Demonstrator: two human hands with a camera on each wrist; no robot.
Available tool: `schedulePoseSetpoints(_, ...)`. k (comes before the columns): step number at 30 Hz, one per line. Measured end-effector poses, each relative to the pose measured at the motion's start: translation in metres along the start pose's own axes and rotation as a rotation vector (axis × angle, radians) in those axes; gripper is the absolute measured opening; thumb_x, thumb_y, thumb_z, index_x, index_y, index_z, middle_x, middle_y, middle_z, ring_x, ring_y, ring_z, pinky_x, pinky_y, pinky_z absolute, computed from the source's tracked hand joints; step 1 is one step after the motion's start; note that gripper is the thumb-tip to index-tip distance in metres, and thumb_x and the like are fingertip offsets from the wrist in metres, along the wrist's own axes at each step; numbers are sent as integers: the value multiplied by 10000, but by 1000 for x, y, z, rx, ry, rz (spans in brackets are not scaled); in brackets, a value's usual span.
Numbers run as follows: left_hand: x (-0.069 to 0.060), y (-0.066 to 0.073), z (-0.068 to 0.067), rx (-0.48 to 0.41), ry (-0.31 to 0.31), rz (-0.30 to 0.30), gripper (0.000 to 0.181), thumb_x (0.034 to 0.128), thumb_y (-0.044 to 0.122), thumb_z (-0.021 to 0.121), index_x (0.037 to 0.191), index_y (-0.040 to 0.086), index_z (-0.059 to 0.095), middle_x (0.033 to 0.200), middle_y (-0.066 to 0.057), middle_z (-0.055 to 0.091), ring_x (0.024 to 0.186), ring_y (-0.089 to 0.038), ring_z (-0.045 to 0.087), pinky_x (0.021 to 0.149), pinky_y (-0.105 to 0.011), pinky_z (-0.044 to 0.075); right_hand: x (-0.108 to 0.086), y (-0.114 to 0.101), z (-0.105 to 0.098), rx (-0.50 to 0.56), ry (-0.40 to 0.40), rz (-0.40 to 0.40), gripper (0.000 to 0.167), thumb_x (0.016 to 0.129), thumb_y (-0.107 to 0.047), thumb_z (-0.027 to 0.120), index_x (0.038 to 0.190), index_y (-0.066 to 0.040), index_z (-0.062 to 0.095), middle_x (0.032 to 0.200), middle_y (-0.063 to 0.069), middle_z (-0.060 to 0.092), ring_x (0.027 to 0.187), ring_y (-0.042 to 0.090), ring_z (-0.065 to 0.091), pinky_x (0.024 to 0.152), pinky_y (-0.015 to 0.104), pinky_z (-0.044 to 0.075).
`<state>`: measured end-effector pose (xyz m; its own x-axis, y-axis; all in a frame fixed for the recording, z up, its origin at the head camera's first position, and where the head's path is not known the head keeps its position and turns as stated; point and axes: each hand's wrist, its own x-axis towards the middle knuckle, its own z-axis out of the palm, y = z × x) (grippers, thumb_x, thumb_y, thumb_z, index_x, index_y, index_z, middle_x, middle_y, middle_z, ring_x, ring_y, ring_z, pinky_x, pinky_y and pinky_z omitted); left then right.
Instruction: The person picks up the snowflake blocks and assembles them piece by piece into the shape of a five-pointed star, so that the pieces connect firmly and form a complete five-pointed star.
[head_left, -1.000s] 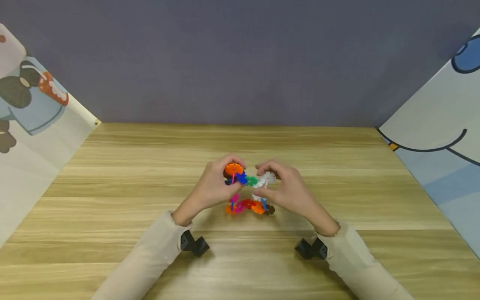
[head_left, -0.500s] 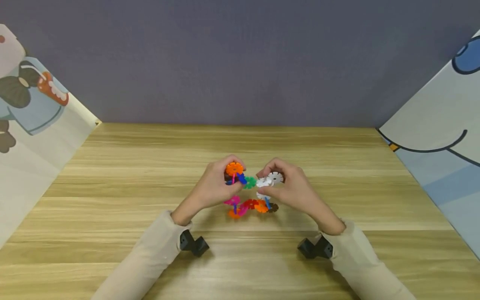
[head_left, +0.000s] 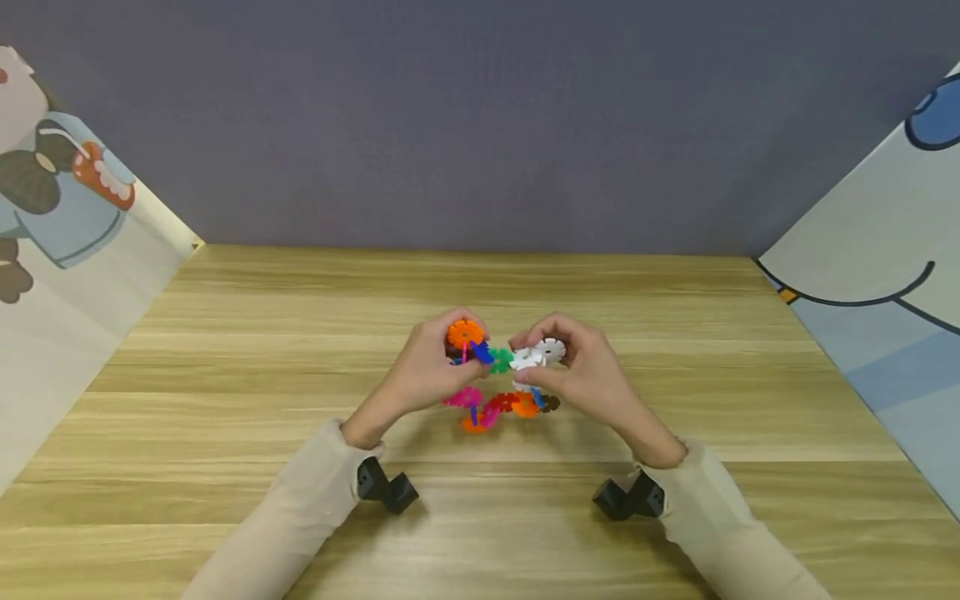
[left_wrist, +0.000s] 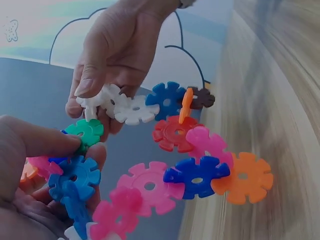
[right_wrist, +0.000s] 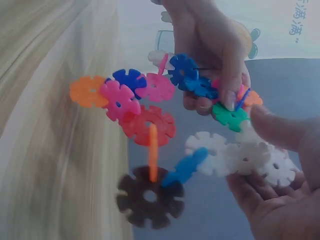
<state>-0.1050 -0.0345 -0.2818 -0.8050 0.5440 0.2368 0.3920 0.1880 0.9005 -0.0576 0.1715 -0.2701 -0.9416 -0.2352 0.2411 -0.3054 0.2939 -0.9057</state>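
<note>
A chain of coloured snowflake discs, notched plastic pieces slotted together, hangs in a loop between both hands above the table. My left hand (head_left: 429, 367) pinches the green snowflake disc (right_wrist: 231, 118) under its thumb, with blue discs (left_wrist: 75, 177) by its fingers and an orange disc (head_left: 465, 334) above them. In my right hand (head_left: 592, 375), thumb and fingers grip a cluster of white discs (right_wrist: 244, 158). The white edge meets the green disc; whether they are slotted together I cannot tell. Below hang pink, red (left_wrist: 175, 133), orange and brown discs (right_wrist: 150, 197).
The wood-grain table (head_left: 300, 308) lies under the hands. A grey panel (head_left: 480, 125) rises behind it, with cartoon-printed panels (head_left: 67, 333) at both sides. Black wrist cameras (head_left: 387, 487) sit at both cuffs.
My right hand has shifted slightly right with the white discs, spreading and turning them. The lower part of the chain has swung a little. The left hand stays nearly in place.
</note>
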Motion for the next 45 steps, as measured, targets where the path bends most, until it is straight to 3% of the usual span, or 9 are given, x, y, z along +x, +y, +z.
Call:
schedulePoseSetpoints(6, 0, 1, 3, -94, 5, -25, 242, 745, -81, 687, 926, -3, 548, 832, -147, 612, 675, -144, 633, 607, -256, 541, -1, 4, 1, 113, 1, -43, 279, 734, 112, 735, 925, 88, 532, 1038, 286, 643, 893, 86, 669, 663, 223, 561)
schedulePoseSetpoints(14, 0, -3, 9, -168, 35, -22, 224, 734, -128, 662, 863, -14, 518, 797, -153, 591, 649, -153, 645, 567, -247, 535, -1, 8, 3, 121, 2, -29, 263, 742, 125, 717, 944, 97, 550, 1039, 293, 649, 843, 123, 681, 643, 244, 570)
schedulePoseSetpoints(17, 0, -3, 10, -162, 43, -4, 226, 736, -129, 661, 868, -9, 522, 788, -138, 584, 637, -143, 627, 558, -247, 532, 0, 7, 1, 88, -13, -14, 244, 769, 123, 692, 965, 89, 551, 1089, 277, 643, 901, 94, 674, 663, 242, 571)
schedulePoseSetpoints(23, -2, 1, 10, -102, 64, 38, 241, 714, -135, 647, 867, 11, 532, 763, -121, 578, 614, -136, 580, 541, -242, 522, -2, 1, -7, -49, -159, -2, 170, 909, 27, 578, 1060, 33, 501, 876, 163, 569, 611, 109, 519, 494, 208, 454)
schedulePoseSetpoints(26, -3, 3, 10, -92, 76, 45, 232, 709, -128, 637, 869, 7, 538, 764, -137, 591, 622, -130, 593, 552, -248, 533, -3, -1, -10, -79, -185, -10, 163, 929, 17, 551, 1086, 20, 507, 835, 144, 563, 576, 163, 506, 460, 231, 441)
schedulePoseSetpoints(33, -4, 0, 12, -58, 136, 11, 241, 677, -152, 635, 834, 8, 546, 740, -63, 570, 625, -128, 554, 553, -227, 497, -2, 6, -2, -123, -103, -23, 185, 879, 18, 625, 1057, 16, 577, 870, 155, 617, 608, 189, 563, 504, 225, 489)
schedulePoseSetpoints(39, -3, -5, 17, -106, 164, -17, 231, 655, -171, 641, 773, -11, 524, 717, -99, 551, 627, -130, 550, 557, -216, 494, -2, 10, 6, -95, -32, 13, 167, 856, 11, 651, 1011, 54, 604, 898, 188, 633, 610, 107, 542, 513, 211, 488)
schedulePoseSetpoints(42, -2, -4, 16, -105, 144, -29, 235, 669, -158, 648, 804, -10, 525, 720, -76, 562, 626, -130, 580, 557, -223, 505, -2, 9, 5, -96, -31, 28, 155, 857, -3, 657, 998, 50, 623, 874, 176, 642, 601, 106, 545, 514, 223, 494)
schedulePoseSetpoints(45, 0, -1, 10, -24, 95, -68, 276, 703, -98, 683, 915, 10, 544, 790, -86, 584, 650, -144, 577, 573, -238, 506, -1, 10, 1, -97, -39, 43, 148, 863, -9, 655, 999, 46, 636, 861, 158, 638, 586, 102, 509, 508, 208, 465)
